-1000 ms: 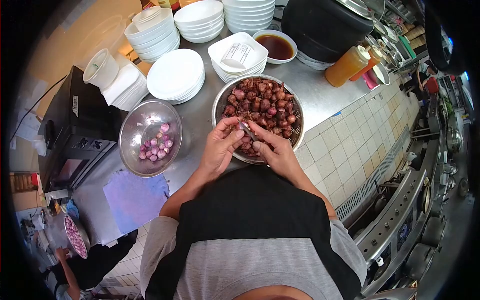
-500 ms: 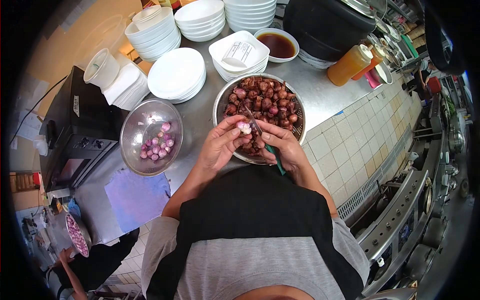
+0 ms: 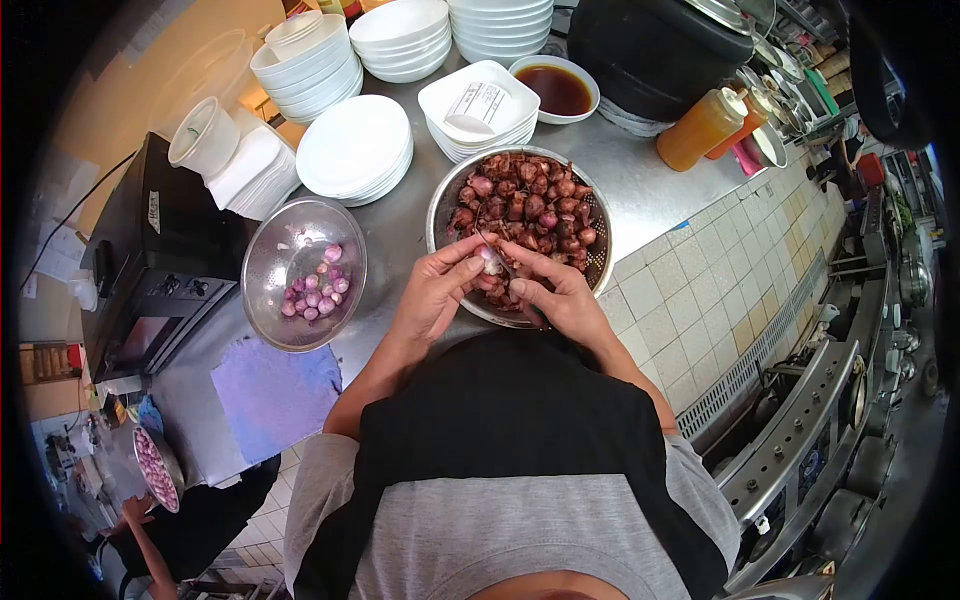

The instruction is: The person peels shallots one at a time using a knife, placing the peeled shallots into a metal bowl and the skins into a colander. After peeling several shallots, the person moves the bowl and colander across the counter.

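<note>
Between the fingertips of my left hand (image 3: 436,286) is a partly peeled shallot (image 3: 489,259), pale and purple. My right hand (image 3: 562,292) is closed around a small knife (image 3: 507,268); its blade lies against the shallot, and its green handle is now mostly hidden by the hand. Both hands are over the near edge of a metal colander (image 3: 434,212) heaped with brown, unpeeled shallots (image 3: 528,203). To the left, a second perforated colander (image 3: 262,255) contains several peeled, pinkish-purple shallots (image 3: 313,298).
White plates (image 3: 355,150) and bowls (image 3: 400,40) stand stacked behind the colanders, beside a bowl of dark liquid (image 3: 553,92). A black microwave (image 3: 165,270) and blue cloth (image 3: 275,395) are left. At lower left, another person's hand (image 3: 135,508) is near a shallot-filled container (image 3: 172,485).
My right hand has turned and moved slightly left, bringing its fingertips up to the shallot. The knife's green handle, visible before, is now tucked out of sight.
</note>
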{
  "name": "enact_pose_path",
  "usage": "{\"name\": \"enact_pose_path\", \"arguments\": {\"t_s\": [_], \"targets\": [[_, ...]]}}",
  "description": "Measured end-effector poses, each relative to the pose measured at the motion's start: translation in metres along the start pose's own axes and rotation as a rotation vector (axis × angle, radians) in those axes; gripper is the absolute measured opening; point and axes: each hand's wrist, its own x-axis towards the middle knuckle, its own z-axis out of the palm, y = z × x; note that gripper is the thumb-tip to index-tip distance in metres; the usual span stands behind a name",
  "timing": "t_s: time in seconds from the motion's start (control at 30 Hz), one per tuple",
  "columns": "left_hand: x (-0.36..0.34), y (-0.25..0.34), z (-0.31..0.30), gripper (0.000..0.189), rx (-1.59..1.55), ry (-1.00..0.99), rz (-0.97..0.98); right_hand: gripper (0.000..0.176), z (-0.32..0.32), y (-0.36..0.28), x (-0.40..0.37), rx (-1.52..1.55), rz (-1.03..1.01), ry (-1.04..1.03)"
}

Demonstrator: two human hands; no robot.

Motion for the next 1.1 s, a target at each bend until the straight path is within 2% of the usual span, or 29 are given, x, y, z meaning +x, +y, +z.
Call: {"name": "enact_pose_path", "arguments": {"t_s": [0.17,0.23,0.37,0.43,0.53,0.73,0.9,1.0,1.1], "targets": [[0.001,0.005,0.002,0.038,0.039,-0.039,-0.022,0.041,0.000,0.004,-0.001,0.124,0.059,-0.006],[0.000,0.010,0.008,0.040,0.029,-0.034,-0.037,0.041,-0.002,0.002,0.000,0.340,0.134,-0.022],[0.001,0.001,0.000,0.041,-0.020,-0.085,-0.033,0.042,-0.004,-0.005,-0.002,0.446,0.205,-0.053],[0.000,0.001,0.003,0.043,0.104,-0.021,-0.005,0.044,-0.004,-0.005,-0.002,0.508,0.261,-0.065],[0.000,0.005,0.006,0.043,0.063,-0.047,0.004,0.045,-0.006,-0.002,-0.001,0.545,0.219,-0.059],[0.000,0.004,0.001,0.036,-0.144,-0.107,-0.013,0.045,-0.010,0.008,0.002,0.456,0.133,0.054],[0.000,0.003,0.002,0.032,-0.135,-0.048,-0.031,0.046,-0.005,0.004,-0.003,0.346,0.127,0.078],[0.000,0.000,0.008,0.032,-0.067,0.005,0.002,0.050,-0.002,0.006,-0.005,0.268,0.048,-0.052],[-0.001,-0.001,0.010,0.032,-0.009,0.031,0.032,0.050,0.002,0.001,-0.005,0.298,0.060,-0.079]]}}
